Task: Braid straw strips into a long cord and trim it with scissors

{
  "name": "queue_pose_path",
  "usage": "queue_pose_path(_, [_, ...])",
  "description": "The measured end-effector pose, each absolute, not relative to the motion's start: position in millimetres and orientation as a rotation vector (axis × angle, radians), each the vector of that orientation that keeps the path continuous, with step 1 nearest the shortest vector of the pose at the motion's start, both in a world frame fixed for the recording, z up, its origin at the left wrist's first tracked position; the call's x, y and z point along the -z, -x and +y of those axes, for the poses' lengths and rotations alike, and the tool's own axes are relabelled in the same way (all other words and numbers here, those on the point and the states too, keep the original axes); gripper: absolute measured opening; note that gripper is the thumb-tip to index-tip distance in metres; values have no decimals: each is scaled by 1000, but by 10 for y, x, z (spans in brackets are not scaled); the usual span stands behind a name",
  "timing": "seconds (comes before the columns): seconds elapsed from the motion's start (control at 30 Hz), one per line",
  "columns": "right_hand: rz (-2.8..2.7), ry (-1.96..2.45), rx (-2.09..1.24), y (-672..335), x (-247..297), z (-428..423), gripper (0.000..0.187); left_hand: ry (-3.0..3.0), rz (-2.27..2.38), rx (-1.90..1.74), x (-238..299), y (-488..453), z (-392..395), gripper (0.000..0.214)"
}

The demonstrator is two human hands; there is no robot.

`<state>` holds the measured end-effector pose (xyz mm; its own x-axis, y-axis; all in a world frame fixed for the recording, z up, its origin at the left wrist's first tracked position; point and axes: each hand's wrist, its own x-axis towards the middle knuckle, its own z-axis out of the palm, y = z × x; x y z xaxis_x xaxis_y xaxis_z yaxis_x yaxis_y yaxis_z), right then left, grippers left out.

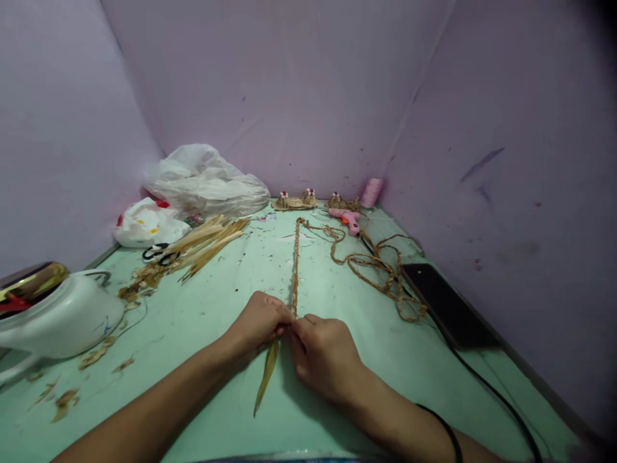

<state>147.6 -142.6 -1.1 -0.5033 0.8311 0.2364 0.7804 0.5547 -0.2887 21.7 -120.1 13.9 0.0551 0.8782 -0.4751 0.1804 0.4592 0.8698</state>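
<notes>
A thin brown braided cord [295, 270] runs straight toward me from a fixed point near the back of the green table. My left hand [263, 321] and my right hand [328, 354] meet at its near end, fingers pinched together on it. Below my left hand hangs a loose dry leaf strip [267, 379], its tip pointing down. The exact spot where the strands cross is hidden by my fingers. From the far end the finished braid [366, 260] continues to the right in loose coils.
Dry leaf strips [212, 244] and black-handled scissors [161, 253] lie left, before plastic bags [207, 183]. A white container [72, 315] stands at left. Pink glue gun [346, 218], pink thread spool [371, 192], woven pieces [295, 203] and a phone [448, 305] with black cable [491, 392] are around the back and right.
</notes>
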Motion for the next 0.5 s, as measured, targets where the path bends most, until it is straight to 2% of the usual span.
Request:
queue_pose_path(0.2, [-2567, 1185, 93, -1483, 42, -1425, 25, -1072, 1356, -685, -62, -145, -1189, 11])
queue_pose_path(0.3, [-2571, 1086, 148, -1480, 63, -1441, 22, -1114, 1330, -698, -14, -109, -1171, 13])
queue_pose_path(0.4, [-2517, 1036, 72, -1503, 25, -1458, 13, -1069, 1382, -721, -32, -105, -1167, 6])
queue_pose_path(0.5, [-2269, 1124, -206, -1562, -70, -1398, 24, -1002, 1362, -728, -100, -115, -1175, 7])
